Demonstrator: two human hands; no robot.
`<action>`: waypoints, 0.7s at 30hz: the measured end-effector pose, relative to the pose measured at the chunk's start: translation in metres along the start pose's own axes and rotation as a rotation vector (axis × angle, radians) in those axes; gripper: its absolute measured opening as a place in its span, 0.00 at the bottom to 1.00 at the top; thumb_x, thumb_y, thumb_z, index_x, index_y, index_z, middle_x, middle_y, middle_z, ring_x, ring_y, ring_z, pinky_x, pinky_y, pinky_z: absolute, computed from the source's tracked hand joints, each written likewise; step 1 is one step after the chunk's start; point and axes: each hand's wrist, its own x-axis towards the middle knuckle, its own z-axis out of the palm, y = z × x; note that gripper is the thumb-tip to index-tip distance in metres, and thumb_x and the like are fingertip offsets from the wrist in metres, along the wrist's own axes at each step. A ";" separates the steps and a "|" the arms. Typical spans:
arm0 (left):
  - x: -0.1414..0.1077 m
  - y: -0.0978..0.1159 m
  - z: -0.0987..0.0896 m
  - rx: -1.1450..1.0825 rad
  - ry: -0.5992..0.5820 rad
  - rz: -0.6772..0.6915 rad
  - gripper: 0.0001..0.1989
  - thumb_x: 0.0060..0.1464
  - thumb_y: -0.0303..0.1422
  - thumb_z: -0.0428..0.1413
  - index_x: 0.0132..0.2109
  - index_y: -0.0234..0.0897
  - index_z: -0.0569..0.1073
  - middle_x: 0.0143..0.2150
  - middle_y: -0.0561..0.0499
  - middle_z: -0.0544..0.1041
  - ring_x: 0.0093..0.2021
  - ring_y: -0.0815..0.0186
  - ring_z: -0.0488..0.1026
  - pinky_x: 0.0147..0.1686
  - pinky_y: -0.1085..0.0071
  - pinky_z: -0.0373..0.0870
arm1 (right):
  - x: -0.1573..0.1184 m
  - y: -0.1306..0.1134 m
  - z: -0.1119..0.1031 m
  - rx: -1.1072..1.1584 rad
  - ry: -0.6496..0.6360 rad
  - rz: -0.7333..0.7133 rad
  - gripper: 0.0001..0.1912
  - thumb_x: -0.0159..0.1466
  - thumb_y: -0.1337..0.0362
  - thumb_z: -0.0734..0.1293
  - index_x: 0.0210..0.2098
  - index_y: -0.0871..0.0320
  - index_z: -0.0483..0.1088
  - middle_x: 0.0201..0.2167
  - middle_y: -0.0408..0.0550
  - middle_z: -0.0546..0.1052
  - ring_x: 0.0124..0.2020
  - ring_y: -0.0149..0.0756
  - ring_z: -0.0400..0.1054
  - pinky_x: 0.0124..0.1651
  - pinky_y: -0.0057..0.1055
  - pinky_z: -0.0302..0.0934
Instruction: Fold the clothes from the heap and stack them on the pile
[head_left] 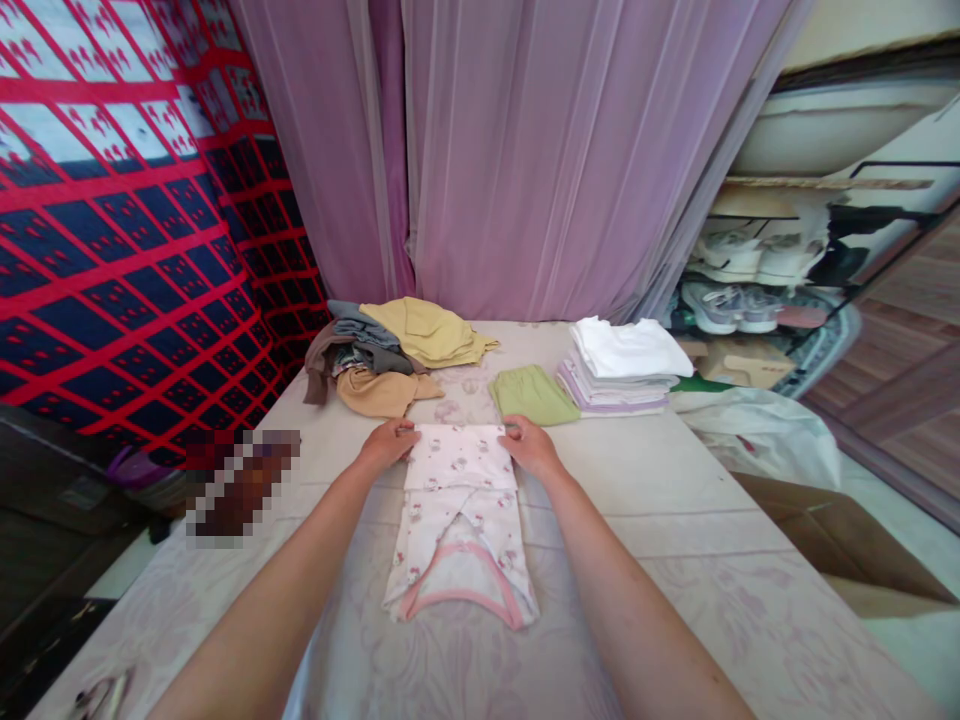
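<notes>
A small white shirt [459, 510] with a printed cartoon pattern and pink neckline trim lies on the patterned cloth surface in front of me. Its sides are tucked in and its far end is folded back over the middle; the neckline faces me. At the far left corner of that fold, my left hand [388, 443] pinches the fabric. My right hand [531, 446] grips the far right corner the same way. Just beyond my right hand sits a folded green garment [534, 393].
Back left is a loose heap of clothes with a yellow garment [431, 330] and an orange one [382, 390]. A folded stack topped by a white shirt [631, 346] stands back right. Purple curtains [555, 160] hang behind; a shoe rack [750, 290] and cardboard box [840, 530] are right.
</notes>
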 end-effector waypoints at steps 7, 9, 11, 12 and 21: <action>-0.002 0.002 -0.004 0.031 0.005 0.094 0.25 0.45 0.37 0.59 0.53 0.38 0.71 0.19 0.59 0.70 0.20 0.69 0.65 0.21 0.75 0.54 | 0.003 0.004 -0.002 -0.018 -0.036 -0.050 0.20 0.56 0.66 0.64 0.49 0.52 0.69 0.28 0.38 0.78 0.29 0.31 0.69 0.33 0.26 0.58; -0.002 0.004 -0.004 0.001 -0.007 0.119 0.24 0.45 0.35 0.58 0.52 0.39 0.72 0.20 0.60 0.69 0.19 0.70 0.64 0.21 0.75 0.54 | 0.002 0.004 -0.001 -0.023 -0.001 -0.063 0.19 0.56 0.65 0.64 0.48 0.51 0.70 0.29 0.38 0.78 0.29 0.31 0.70 0.33 0.26 0.59; -0.002 0.006 -0.003 -0.044 -0.018 0.132 0.22 0.45 0.34 0.57 0.50 0.38 0.74 0.19 0.60 0.67 0.19 0.71 0.62 0.21 0.76 0.54 | 0.001 0.002 0.000 -0.020 0.060 -0.089 0.17 0.56 0.65 0.63 0.46 0.51 0.71 0.28 0.38 0.78 0.30 0.31 0.70 0.34 0.26 0.59; -0.002 0.007 -0.003 -0.070 -0.021 0.134 0.21 0.46 0.34 0.56 0.49 0.38 0.74 0.19 0.60 0.66 0.19 0.72 0.62 0.21 0.76 0.55 | 0.001 0.000 0.000 -0.013 0.091 -0.097 0.17 0.56 0.65 0.63 0.45 0.51 0.71 0.27 0.37 0.78 0.30 0.31 0.70 0.35 0.26 0.60; -0.003 0.014 0.006 -0.146 0.033 0.048 0.19 0.51 0.36 0.53 0.50 0.36 0.74 0.23 0.57 0.70 0.18 0.74 0.61 0.18 0.78 0.55 | 0.008 -0.012 0.010 -0.049 0.207 0.022 0.14 0.59 0.63 0.62 0.43 0.54 0.72 0.30 0.41 0.79 0.33 0.33 0.72 0.38 0.27 0.61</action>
